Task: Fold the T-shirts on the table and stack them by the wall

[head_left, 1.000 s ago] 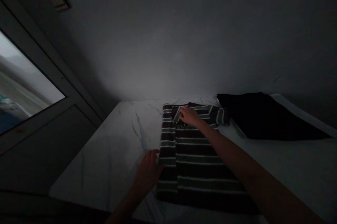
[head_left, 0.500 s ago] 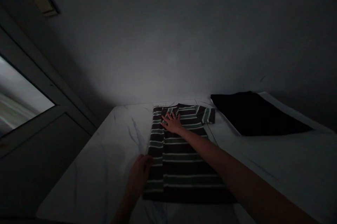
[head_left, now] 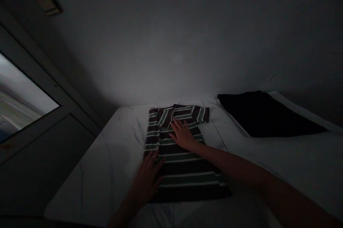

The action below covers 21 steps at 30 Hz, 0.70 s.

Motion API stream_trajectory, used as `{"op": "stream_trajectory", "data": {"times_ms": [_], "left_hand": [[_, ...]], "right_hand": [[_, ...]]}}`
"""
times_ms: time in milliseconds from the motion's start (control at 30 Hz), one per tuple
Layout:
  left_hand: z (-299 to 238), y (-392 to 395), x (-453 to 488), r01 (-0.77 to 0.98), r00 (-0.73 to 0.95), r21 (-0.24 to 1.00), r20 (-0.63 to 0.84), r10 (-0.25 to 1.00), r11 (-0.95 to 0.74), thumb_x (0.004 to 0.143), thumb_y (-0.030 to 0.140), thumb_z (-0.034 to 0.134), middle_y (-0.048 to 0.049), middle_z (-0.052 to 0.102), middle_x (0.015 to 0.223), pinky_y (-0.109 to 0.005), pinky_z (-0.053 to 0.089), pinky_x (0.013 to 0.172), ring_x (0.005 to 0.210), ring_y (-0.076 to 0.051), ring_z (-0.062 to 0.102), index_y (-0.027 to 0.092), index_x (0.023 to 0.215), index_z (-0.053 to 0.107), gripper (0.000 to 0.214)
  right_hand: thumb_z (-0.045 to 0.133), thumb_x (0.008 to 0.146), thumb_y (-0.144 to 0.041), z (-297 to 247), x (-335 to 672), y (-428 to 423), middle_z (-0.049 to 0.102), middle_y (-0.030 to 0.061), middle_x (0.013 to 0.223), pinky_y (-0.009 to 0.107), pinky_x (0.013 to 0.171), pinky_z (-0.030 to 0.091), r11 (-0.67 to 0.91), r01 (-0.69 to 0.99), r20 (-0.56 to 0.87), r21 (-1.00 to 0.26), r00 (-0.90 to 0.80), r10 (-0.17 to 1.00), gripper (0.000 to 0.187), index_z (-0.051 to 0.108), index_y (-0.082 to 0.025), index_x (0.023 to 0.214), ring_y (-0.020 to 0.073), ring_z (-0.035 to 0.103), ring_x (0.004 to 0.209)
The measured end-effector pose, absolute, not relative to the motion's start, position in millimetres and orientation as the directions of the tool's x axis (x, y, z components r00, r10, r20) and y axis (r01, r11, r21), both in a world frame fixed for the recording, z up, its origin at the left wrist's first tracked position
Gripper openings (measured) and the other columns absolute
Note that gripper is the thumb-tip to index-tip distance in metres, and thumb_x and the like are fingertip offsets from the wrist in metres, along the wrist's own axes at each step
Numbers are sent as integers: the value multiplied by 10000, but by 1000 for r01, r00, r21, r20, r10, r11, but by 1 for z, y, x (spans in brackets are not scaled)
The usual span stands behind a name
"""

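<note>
A striped short-sleeved shirt, dark with green and white bands, lies flat on a white marbled table. Its left side is folded inward, and the folded sleeve lies across the upper left. The other sleeve sticks out at the upper right. My right hand is on the middle of the upper shirt with its fingers spread. Lower down, my left hand lies over the folded left edge, palm down with fingers apart. Neither hand grips anything.
A black folded cloth lies on a white sheet-like piece at the table's right rear. A grey wall rises behind the table. To the left is a door with a glass pane, and a switch plate is on the wall.
My left hand has gone from pinching the shirt's left edge to lying flat on it. My right hand has slid off the folded sleeve toward the right. The shirt sits slightly further left in view.
</note>
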<state>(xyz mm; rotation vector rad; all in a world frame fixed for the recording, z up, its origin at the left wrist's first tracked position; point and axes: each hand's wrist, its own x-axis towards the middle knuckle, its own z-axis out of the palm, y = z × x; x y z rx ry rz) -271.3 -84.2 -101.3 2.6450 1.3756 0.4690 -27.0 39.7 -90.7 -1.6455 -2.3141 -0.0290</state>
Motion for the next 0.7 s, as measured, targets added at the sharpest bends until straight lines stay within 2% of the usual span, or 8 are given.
{"op": "stream_trajectory", "data": {"times_ms": [67,133,200,267,367,500,600,700], "left_hand": [[-96,-76,-273,728,624,289,97,775,-622,932,307,566,-78,357,1596,-510,384,1137,1473,-289,309,314,1475,446,555],[-81,-64,-269,726,639,318,16,769,-610,920,299,582,-82,467,1523,-489,418,1112,1393,-278,433,296,1394,543,476],[-60,-47,-249,726,646,325,-19,763,-606,925,270,566,-75,593,1388,-449,448,1081,1266,-255,550,264,1271,636,353],[-38,-27,-210,701,677,313,-10,736,-640,943,268,540,-71,659,1262,-412,459,1056,1183,-242,595,233,1204,665,292],[-18,8,-125,660,715,283,44,697,-695,944,305,552,-104,657,1228,-392,452,1043,1185,-267,584,190,1231,639,320],[-14,46,-12,731,642,226,93,761,-644,939,336,552,-168,584,1300,-388,453,1010,1233,-295,528,136,1282,572,398],[-19,63,45,825,528,181,93,844,-536,897,279,593,-219,521,1343,-394,468,962,1246,-316,500,92,1288,545,437],[-23,75,76,882,429,176,88,899,-438,875,170,582,-271,523,1297,-432,485,910,1211,-349,519,36,1276,546,424]], "right_hand": [[458,978,-419,-103,3,-4,286,155,1613,582,1201,196,408,903,239,-136,-370,898,574,434,-165,1492,307,254,1495],[480,965,-392,-116,34,-47,319,133,1604,538,1202,244,442,886,248,-138,-401,882,576,423,-192,1502,279,279,1489],[488,954,-343,-127,60,-82,341,102,1598,517,1189,288,440,887,280,-141,-390,877,576,405,-240,1515,256,304,1481],[493,944,-314,-133,80,-106,363,69,1590,534,1160,329,410,902,314,-133,-354,881,573,406,-306,1511,260,340,1464],[516,929,-326,-136,96,-125,416,58,1562,546,1114,378,342,932,355,-118,-282,891,564,430,-359,1486,283,409,1423],[590,870,-347,-126,95,-134,582,145,1399,520,985,490,201,964,368,-173,-126,921,578,495,-287,1437,331,574,1247],[616,834,-291,-114,86,-136,688,151,1180,463,880,547,130,960,299,-247,-52,953,524,566,-254,1355,316,660,1045],[587,833,-223,-101,79,-137,713,126,1129,377,831,562,122,937,196,-327,-59,979,525,553,-240,1356,268,679,998]]}}
